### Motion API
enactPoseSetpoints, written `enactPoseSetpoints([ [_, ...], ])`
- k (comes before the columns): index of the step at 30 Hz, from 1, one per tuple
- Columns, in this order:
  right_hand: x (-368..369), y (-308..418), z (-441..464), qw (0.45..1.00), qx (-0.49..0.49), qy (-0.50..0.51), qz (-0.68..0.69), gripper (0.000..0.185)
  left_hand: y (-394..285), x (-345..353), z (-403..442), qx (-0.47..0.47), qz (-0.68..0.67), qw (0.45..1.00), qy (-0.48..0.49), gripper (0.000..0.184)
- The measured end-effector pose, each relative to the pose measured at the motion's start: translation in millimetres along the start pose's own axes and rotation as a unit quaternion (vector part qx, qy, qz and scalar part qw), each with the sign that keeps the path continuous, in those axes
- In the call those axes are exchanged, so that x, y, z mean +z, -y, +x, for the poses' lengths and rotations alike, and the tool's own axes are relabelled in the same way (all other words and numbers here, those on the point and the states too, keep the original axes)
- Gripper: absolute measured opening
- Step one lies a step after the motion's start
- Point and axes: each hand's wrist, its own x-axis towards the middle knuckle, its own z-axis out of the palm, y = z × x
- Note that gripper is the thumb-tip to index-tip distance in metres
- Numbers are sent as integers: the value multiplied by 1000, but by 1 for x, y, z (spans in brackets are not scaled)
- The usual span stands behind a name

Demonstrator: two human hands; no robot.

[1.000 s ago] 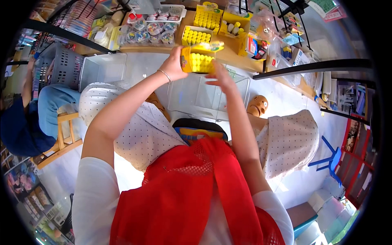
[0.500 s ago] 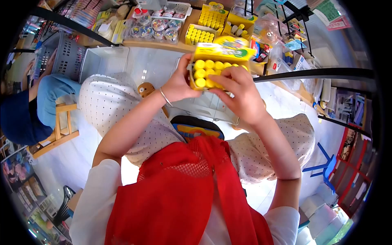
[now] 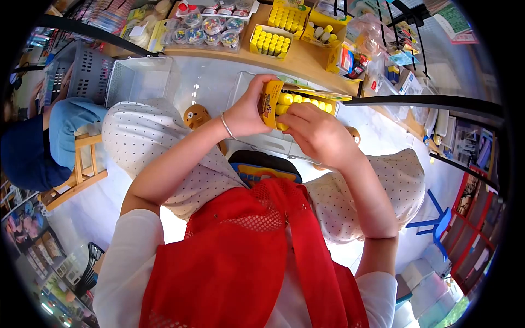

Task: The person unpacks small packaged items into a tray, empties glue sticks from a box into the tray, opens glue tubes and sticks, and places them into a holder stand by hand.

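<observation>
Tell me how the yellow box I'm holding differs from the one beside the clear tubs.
The held box is gripped at one end by your left hand; the shelf box stands on the wooden shelf.
Your right hand partly covers the held box; the shelf box is untouched.
Both are open and show yellow caps.

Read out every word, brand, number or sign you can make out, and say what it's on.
Nothing reads with certainty.
Held yellow box: end print too small.
Blue-and-yellow item between the knees: lettering unclear.
Green sheet, upper right: too blurred.
Packaging on the wooden shelf: too small.
</observation>
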Motion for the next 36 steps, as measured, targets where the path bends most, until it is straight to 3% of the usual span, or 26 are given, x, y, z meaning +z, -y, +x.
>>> enactPoseSetpoints([
  [11, -10, -7, -2, 996, 18, -45, 74, 22, 2, -4, 0, 8, 47, 999, 17, 86],
  [20, -3, -6, -1, 994, -14, -94, 48, 26, -2, -5, -4, -9, -28, 999, 41, 91],
  [23, -11, -3, -2, 978, 58, -97, 173, 26, 0, -5, -6, -24, -18, 999, 40, 92],
  [27, -25, -2, -2, 982, 12, -168, 92, 25, -1, -3, -7, -41, -74, 996, 22, 84],
  [28, -27, -3, -6, 954, 59, -208, 210, 24, 5, -2, -7, -32, -81, 996, 13, 84],
  [30, -29, -2, -14, 845, 152, -275, 432, 23, 11, -5, -7, -30, -103, 994, -10, 83],
  [31, -37, -7, -17, 854, 142, -265, 425, 21, 10, -9, -6, -37, -120, 992, -24, 83],
  [36, -35, -17, -24, 880, 286, -74, 371, 21, 19, -31, 5, -9, -135, 988, -74, 84],
])
